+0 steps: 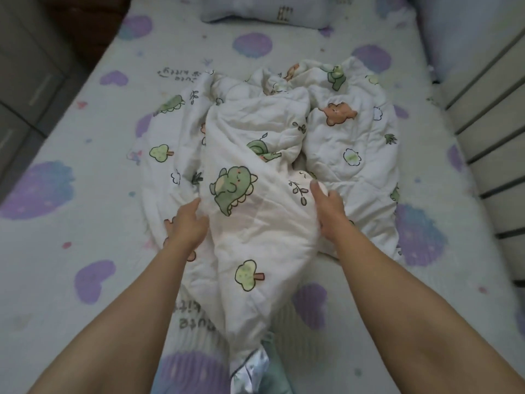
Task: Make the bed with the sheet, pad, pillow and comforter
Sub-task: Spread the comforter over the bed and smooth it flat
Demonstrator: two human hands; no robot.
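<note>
Both bare forearms reach forward over the bed (71, 143), roughly parallel, wrists nearly straight. Between them a long raised fold of the comforter (255, 177) runs from the near edge of the bed up to the crumpled heap at the middle of the bed. It is white, printed with green dinosaurs, bears and trees.

The left hand (186, 223) lies against the fold's left side, thumb pointing forward, fingers curled into the cloth. The right hand (331, 211) clasps the fold's right side, thumb up along the top. Its fingers are tucked under the fabric, so the grip is likely but not fully seen.

The pillow (267, 8) lies at the far end of the bed, well apart from the comforter. The bed's cover shows purple hearts and strawberries. A grey drawer unit (31, 81) stands at the left, and a slatted rail (488, 115) runs along the right.
</note>
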